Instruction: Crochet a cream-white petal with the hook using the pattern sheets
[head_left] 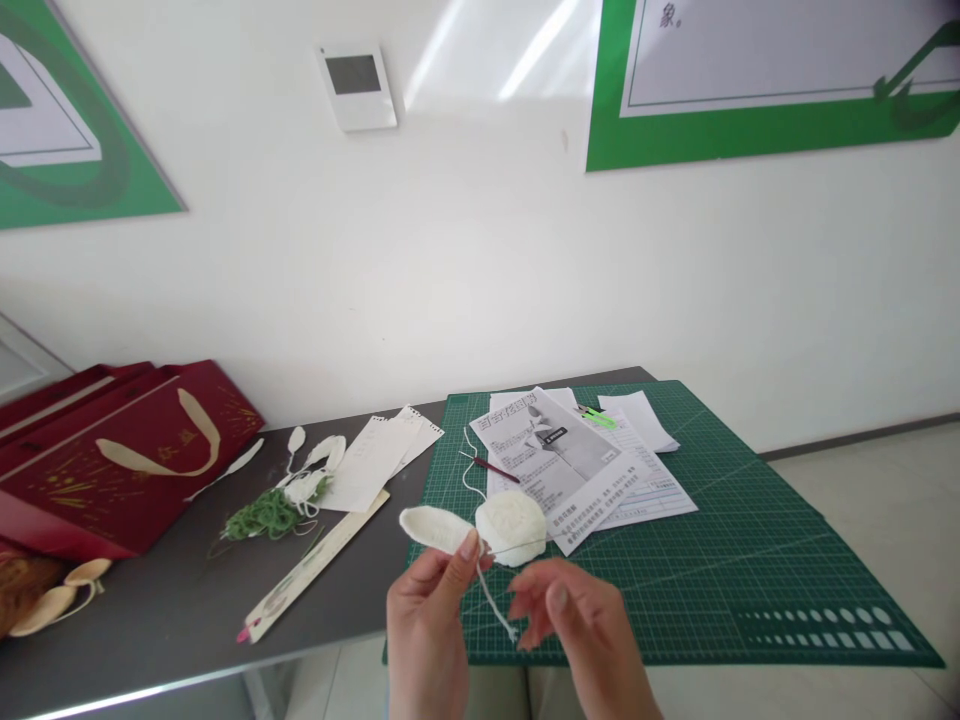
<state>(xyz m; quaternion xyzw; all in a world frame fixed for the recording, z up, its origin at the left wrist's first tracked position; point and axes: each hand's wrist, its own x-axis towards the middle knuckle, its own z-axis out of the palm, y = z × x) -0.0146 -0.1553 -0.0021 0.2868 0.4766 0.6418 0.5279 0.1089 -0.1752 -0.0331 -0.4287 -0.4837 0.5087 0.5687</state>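
My left hand [435, 595] is closed, with thumb and fingers pinching the base of a white crocheted petal [433, 527] that points left. From this pinch a white yarn tail [496, 603] hangs down toward the right, and a thin wire [525, 543] sticks out to the right. My right hand [566, 610] is just beside the yarn tail, its fingers loosely bent and apart, with nothing visible in them. Behind both hands a ball of white yarn [511, 527] rests on the green cutting mat [720, 560]. A dark red crochet hook [496, 469] lies beyond the ball.
Printed pattern sheets [551, 450] lie on the mat, with a bright green cutter [598, 417] on top. To the left are green yarn [270, 513], more white petals [327, 452], notepaper [367, 465], a long ruler-like strip [319, 565] and red gift bags [150, 450].
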